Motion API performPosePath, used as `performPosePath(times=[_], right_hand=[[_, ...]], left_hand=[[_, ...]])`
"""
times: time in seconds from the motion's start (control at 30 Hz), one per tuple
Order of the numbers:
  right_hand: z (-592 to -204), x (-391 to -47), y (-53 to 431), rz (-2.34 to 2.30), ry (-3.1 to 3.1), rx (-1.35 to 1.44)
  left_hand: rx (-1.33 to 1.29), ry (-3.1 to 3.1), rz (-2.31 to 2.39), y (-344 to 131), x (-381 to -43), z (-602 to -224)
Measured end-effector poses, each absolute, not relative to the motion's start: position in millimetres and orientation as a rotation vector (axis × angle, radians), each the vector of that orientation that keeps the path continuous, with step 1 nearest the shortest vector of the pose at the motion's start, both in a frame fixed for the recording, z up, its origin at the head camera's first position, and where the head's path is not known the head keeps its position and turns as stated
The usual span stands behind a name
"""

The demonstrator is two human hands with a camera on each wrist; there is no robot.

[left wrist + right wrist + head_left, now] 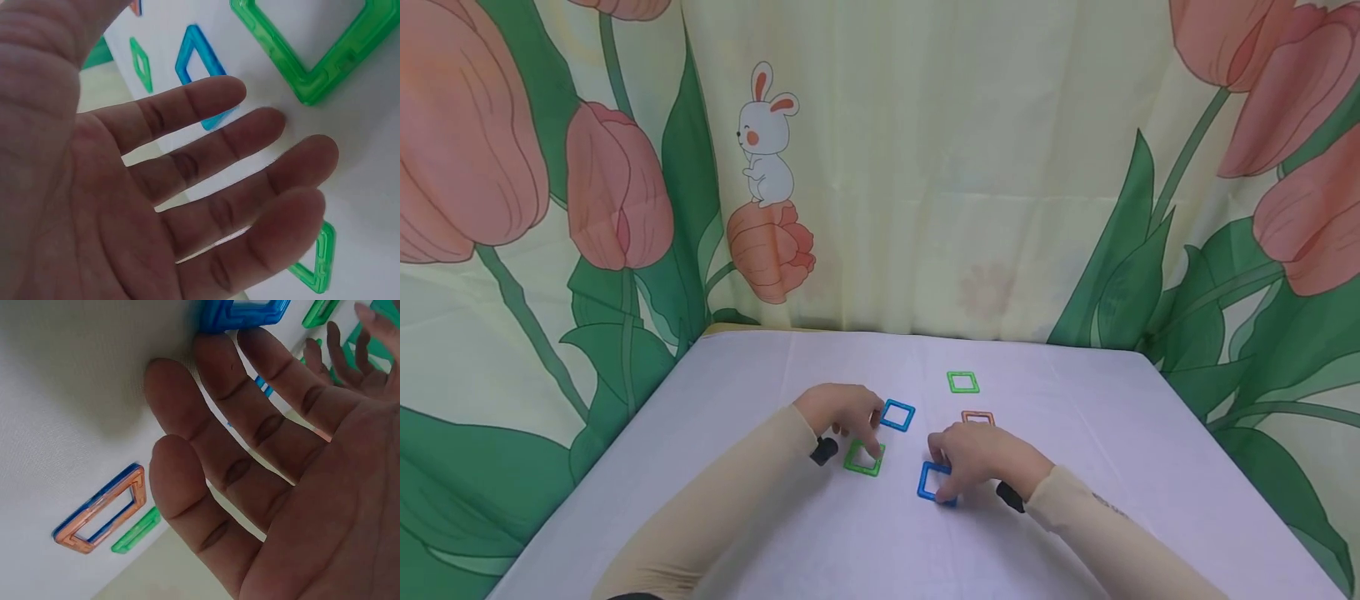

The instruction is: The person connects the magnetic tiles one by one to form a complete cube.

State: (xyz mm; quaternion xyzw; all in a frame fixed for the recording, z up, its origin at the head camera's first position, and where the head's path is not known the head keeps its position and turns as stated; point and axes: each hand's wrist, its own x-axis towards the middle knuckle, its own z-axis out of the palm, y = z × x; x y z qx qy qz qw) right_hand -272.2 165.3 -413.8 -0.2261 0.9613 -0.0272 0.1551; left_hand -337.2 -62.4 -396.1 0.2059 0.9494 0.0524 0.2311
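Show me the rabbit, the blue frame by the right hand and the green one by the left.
Rabbit (771,177), head view: its body.
Blue frame (921,481), head view: its left edge.
Green frame (862,472), head view: its near edge.

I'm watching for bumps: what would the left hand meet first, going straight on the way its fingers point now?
Probably the farther blue square, right in front of the left hand in the head view; depth is unclear, so the two may already touch.
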Motion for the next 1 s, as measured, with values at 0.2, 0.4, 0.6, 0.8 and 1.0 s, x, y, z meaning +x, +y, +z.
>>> performPosePath(times=[0.2, 0.4, 0.6, 0.8, 1.0], right_hand=[[-416, -280, 166, -0.12, 2.78, -0.677], [-419, -289, 167, -0.139, 2.81, -0.67], [-420, -293, 171, -0.174, 2.837, -0.605], [-420, -293, 170, -0.21, 2.846, -0.613], [-423, -293, 170, -0.273, 2.83, -0.583]], left_hand=[[0.599, 2.604, -0.019, -60, -333, -401], [0.641, 2.614, -0.087, -59, -333, -407], [0.666, 2.609, -0.065, -52, -328, -407], [0.668, 2.627, -0.027, -48, -323, -405], [0.713, 2.633, 0.06, -50, -326, -411]])
